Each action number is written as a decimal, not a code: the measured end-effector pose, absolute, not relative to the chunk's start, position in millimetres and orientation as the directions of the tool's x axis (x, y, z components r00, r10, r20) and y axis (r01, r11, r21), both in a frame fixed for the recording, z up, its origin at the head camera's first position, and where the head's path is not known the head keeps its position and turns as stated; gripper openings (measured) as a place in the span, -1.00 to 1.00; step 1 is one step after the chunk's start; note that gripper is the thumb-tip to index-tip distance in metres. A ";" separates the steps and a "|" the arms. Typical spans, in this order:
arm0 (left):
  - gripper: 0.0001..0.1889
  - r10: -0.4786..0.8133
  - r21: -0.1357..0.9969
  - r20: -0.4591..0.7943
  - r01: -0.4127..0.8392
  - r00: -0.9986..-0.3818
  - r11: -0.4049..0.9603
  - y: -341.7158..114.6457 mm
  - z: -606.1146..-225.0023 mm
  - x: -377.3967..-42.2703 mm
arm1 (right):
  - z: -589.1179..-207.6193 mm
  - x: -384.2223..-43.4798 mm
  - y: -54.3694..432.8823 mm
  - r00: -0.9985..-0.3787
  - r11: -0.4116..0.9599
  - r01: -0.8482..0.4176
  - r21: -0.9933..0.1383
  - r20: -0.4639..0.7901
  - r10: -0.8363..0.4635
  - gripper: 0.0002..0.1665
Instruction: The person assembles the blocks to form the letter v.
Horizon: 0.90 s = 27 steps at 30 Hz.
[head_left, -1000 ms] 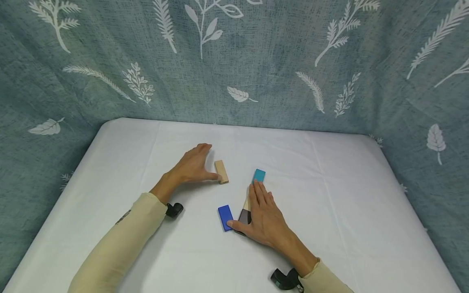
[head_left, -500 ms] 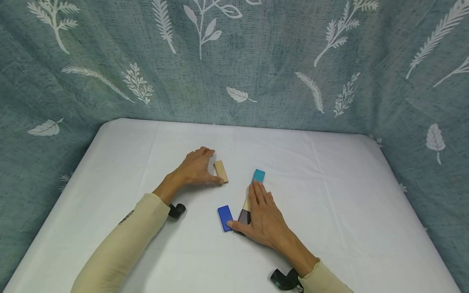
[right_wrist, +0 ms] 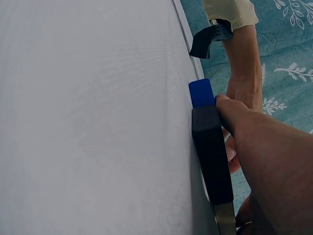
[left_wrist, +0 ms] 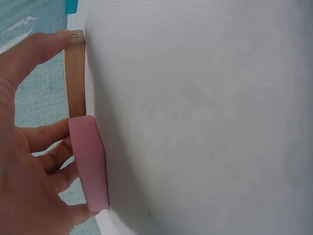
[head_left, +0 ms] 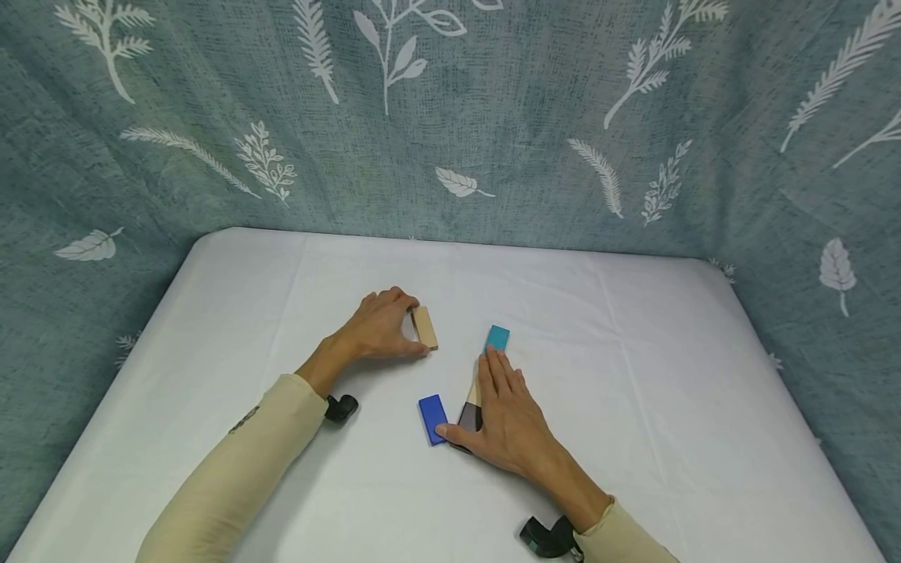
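Observation:
My left hand (head_left: 376, 327) pinches a plain wooden block (head_left: 425, 327) lengthwise, thumb at its near end and index finger at its far end. A pink block (left_wrist: 89, 164) lies by the curled fingers in the left wrist view; the hand hides it in the head view. My right hand (head_left: 508, 422) lies flat with straight fingers over a dark grey block (head_left: 470, 417) and another light wooden block (right_wrist: 225, 218), both partly covered. Its fingertips reach a teal block (head_left: 497, 337), and its thumb rests at the edge of a blue block (head_left: 432, 419).
A white cloth (head_left: 605, 407) covers the table. Behind and beside it hangs a blue-green curtain (head_left: 528, 117) with white leaf prints. Black camera mounts (head_left: 552, 536) sit at both wrists.
My left hand has moved slightly right and nearer, and its index finger has closed down to the wooden block's far end. The block has shifted a little. My right hand has stayed still.

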State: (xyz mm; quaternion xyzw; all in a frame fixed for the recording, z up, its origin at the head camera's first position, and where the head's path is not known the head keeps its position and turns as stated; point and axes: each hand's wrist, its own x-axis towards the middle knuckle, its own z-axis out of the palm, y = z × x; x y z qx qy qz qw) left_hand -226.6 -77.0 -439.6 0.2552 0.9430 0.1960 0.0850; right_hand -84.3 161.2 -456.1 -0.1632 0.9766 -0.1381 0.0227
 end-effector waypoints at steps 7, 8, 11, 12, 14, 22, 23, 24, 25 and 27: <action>-0.14 0.513 0.415 -0.056 0.448 -0.856 0.792 -76.0 -439.8 -226.5 | -456.7 -84.5 161.0 -0.947 0.910 -0.307 -0.279 -0.001 -0.320 0.50; -0.14 0.514 0.415 -0.055 0.449 -0.856 0.792 -75.9 -439.8 -226.4 | -456.9 -84.4 161.1 -0.947 0.910 -0.307 -0.279 0.001 -0.320 0.50; -0.13 0.517 0.414 -0.054 0.452 -0.854 0.790 -75.4 -439.3 -226.0 | -457.3 -84.7 161.0 -0.949 0.912 -0.303 -0.276 -0.003 -0.316 0.50; -0.13 0.519 0.415 -0.054 0.453 -0.853 0.789 -75.3 -439.2 -225.9 | -457.2 -84.6 161.0 -0.949 0.913 -0.301 -0.276 -0.005 -0.315 0.50; -0.11 0.522 0.416 -0.055 0.456 -0.851 0.787 -74.8 -438.4 -225.4 | -457.5 -84.6 161.0 -0.949 0.912 -0.303 -0.277 -0.001 -0.316 0.50; -0.12 0.525 0.415 -0.055 0.459 -0.849 0.786 -73.0 -436.8 -225.2 | -456.5 -84.3 160.4 -0.949 0.912 -0.305 -0.274 0.002 -0.317 0.50; -0.12 0.524 0.416 -0.056 0.457 -0.850 0.786 -73.1 -437.0 -225.2 | -456.7 -84.3 160.5 -0.948 0.912 -0.306 -0.272 0.004 -0.317 0.49; -0.12 0.522 0.419 -0.056 0.455 -0.851 0.786 -73.3 -437.2 -225.2 | -456.7 -84.2 160.6 -0.948 0.912 -0.306 -0.272 0.005 -0.317 0.49; -0.12 0.520 0.422 -0.057 0.451 -0.853 0.786 -73.5 -437.3 -225.3 | -456.7 -84.2 160.7 -0.948 0.912 -0.307 -0.271 0.004 -0.318 0.49; -0.12 0.514 0.428 -0.059 0.444 -0.856 0.787 -74.4 -437.6 -225.2 | -456.8 -84.1 161.0 -0.947 0.911 -0.310 -0.270 0.008 -0.320 0.49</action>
